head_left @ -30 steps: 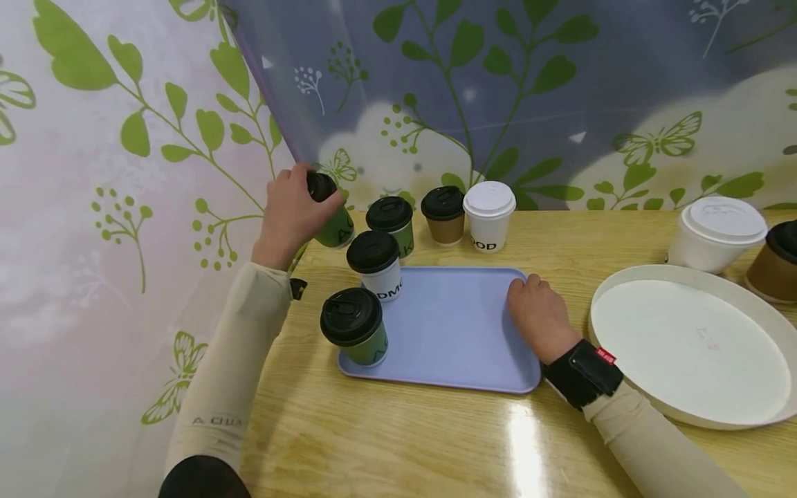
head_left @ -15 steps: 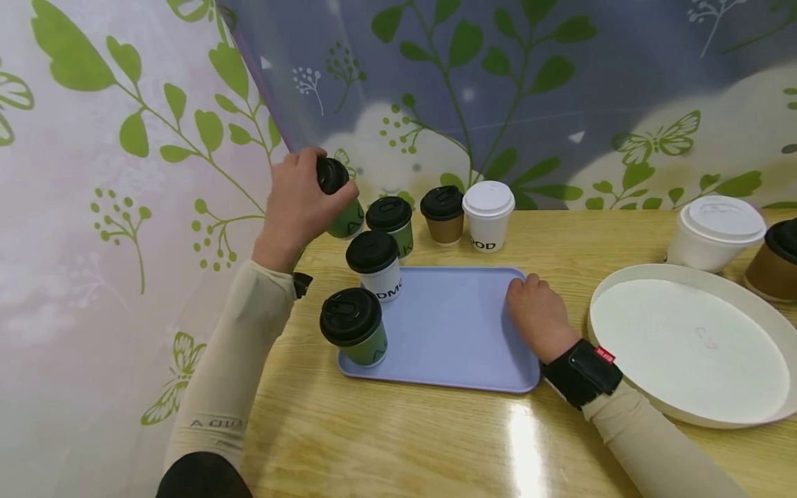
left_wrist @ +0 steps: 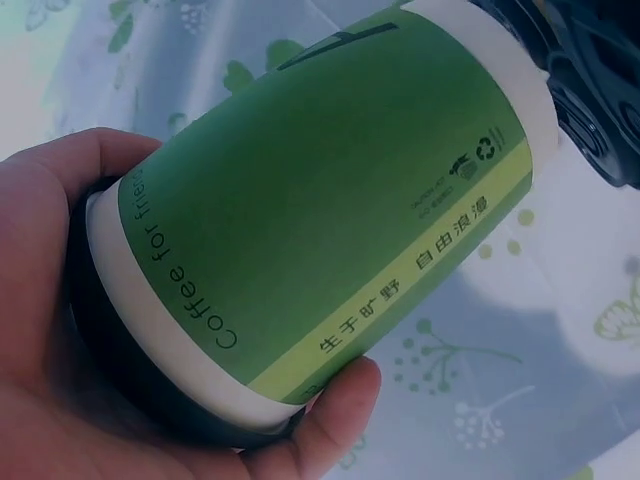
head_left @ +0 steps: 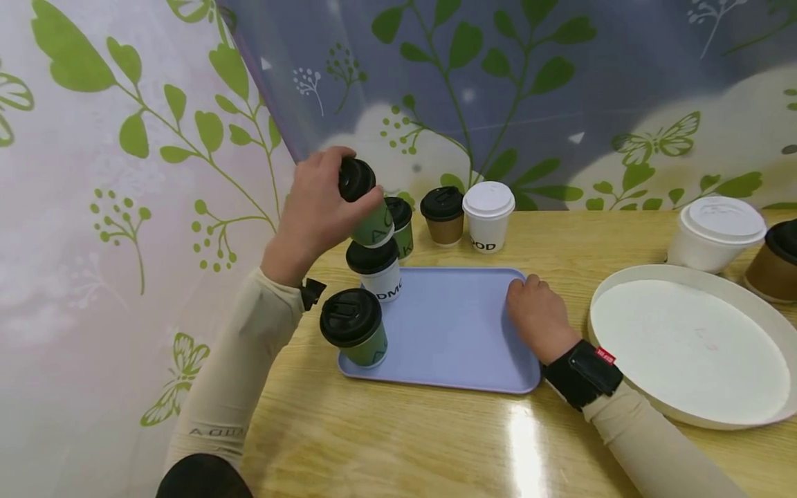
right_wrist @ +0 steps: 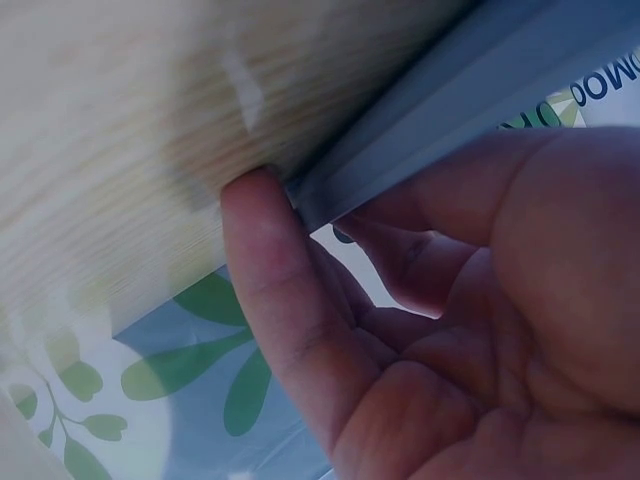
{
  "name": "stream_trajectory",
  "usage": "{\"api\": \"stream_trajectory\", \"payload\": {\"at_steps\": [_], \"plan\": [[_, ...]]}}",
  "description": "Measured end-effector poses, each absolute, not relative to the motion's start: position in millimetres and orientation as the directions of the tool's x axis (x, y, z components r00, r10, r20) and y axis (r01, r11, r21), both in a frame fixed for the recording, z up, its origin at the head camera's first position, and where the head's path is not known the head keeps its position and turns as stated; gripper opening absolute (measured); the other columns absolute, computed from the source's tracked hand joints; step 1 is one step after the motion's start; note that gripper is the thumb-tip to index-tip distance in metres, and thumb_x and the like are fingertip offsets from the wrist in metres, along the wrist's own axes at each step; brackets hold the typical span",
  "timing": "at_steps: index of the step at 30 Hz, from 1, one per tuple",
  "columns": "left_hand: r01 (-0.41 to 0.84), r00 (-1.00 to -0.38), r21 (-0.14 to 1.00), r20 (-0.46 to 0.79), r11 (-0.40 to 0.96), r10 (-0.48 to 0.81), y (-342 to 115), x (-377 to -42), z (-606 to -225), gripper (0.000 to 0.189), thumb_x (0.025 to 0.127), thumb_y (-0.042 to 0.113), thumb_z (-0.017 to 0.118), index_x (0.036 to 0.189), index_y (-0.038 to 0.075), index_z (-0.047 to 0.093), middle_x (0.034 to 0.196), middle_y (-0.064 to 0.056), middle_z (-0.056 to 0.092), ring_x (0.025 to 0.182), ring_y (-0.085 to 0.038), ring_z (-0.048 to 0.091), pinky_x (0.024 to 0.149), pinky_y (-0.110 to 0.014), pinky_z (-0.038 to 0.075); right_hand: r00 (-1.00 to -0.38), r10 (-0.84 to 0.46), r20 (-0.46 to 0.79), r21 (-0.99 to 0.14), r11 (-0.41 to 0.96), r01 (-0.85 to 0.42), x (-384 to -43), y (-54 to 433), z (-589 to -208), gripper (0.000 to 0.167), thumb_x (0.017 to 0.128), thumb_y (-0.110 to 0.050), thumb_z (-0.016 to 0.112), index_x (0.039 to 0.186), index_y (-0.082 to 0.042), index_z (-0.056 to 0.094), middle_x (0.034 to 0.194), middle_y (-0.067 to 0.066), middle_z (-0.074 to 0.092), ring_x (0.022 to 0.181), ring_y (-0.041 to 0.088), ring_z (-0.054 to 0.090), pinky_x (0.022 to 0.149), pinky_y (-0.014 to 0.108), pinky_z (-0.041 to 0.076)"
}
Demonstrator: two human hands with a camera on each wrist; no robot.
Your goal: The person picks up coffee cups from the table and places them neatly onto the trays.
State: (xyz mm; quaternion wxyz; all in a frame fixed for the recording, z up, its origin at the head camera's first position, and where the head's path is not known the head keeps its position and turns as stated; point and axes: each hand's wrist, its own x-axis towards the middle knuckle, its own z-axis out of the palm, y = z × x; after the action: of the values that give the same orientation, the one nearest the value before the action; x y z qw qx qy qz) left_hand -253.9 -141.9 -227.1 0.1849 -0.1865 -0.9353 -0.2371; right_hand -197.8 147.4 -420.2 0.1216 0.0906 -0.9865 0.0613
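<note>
My left hand point(head_left: 314, 211) grips a green paper coffee cup point(head_left: 375, 228) by its black lid, thumb and fingers round it. The left wrist view shows the green cup point(left_wrist: 320, 220) tilted, its lid end in the palm. In the head view it overlaps a white cup with a black lid point(head_left: 382, 282) and a green cup behind point(head_left: 403, 238). That white cup and a nearer green cup point(head_left: 367, 348) stand along the left side of a lavender tray point(head_left: 454, 332). My right hand point(head_left: 538, 315) pinches the tray's right edge, also seen from below at the tray rim point(right_wrist: 400, 125).
At the back stand a brown cup with a black lid point(head_left: 445, 228) and a white lidded cup point(head_left: 488, 221). A round white tray point(head_left: 697, 353) lies at the right, with a large white cup point(head_left: 710, 242) and another brown cup point(head_left: 772, 270) behind it. A patterned wall point(head_left: 156, 277) borders the left.
My left hand has lifted the green cup from the back left corner and carried it right, over towards the white cup at the tray's left side. My right hand has stayed on the tray.
</note>
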Motion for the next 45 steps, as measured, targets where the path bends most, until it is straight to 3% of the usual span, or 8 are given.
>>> {"api": "stream_trajectory", "payload": {"at_steps": [9, 16, 22, 45], "plan": [[0.472, -0.863, 0.374, 0.381, 0.799, 0.331, -128.8, -246.3, -223.2, 0.064, 0.093, 0.044, 0.066, 0.143, 0.006, 0.053, 0.137, -0.018, 0.055, 0.120, -0.037, 0.048, 0.092, -0.049, 0.046, -0.958, -0.166, 0.234, -0.087, 0.978, -0.191, -197.1, 147.2, -419.2, 0.012, 0.098, 0.010, 0.052, 0.087, 0.015, 0.056, 0.079, 0.027, 0.053, 0.074, 0.041, 0.063, 0.057, 0.051, 0.056], [0.483, -0.862, 0.347, 0.351, 0.804, 0.366, -117.2, -250.7, -218.9, 0.063, 0.091, 0.044, 0.063, 0.143, 0.009, 0.053, 0.127, -0.016, 0.057, 0.108, -0.033, 0.049, 0.081, -0.046, 0.048, -0.953, -0.167, 0.254, -0.092, 0.976, -0.195, -196.3, 147.1, -417.9, 0.013, 0.097, 0.011, 0.052, 0.086, 0.015, 0.056, 0.079, 0.028, 0.054, 0.073, 0.041, 0.063, 0.057, 0.051, 0.056], [0.507, -0.856, 0.334, 0.304, 0.795, 0.418, -101.9, -260.7, -220.2, 0.063, 0.091, 0.043, 0.064, 0.142, 0.008, 0.052, 0.124, -0.016, 0.057, 0.103, -0.032, 0.050, 0.080, -0.043, 0.048, -0.953, -0.158, 0.260, -0.105, 0.976, -0.191, -194.9, 146.5, -417.9, 0.014, 0.097, 0.011, 0.051, 0.085, 0.015, 0.055, 0.078, 0.028, 0.053, 0.073, 0.042, 0.063, 0.056, 0.052, 0.056], [0.474, -0.881, 0.275, 0.141, 0.837, 0.452, -68.9, -292.4, -232.6, 0.067, 0.095, 0.047, 0.060, 0.149, 0.010, 0.045, 0.141, -0.016, 0.050, 0.122, -0.035, 0.046, 0.088, -0.043, 0.046, -0.957, -0.160, 0.243, -0.097, 0.977, -0.188, -196.3, 147.5, -418.7, 0.013, 0.098, 0.010, 0.050, 0.086, 0.015, 0.056, 0.079, 0.028, 0.053, 0.073, 0.041, 0.063, 0.056, 0.052, 0.056]]}}
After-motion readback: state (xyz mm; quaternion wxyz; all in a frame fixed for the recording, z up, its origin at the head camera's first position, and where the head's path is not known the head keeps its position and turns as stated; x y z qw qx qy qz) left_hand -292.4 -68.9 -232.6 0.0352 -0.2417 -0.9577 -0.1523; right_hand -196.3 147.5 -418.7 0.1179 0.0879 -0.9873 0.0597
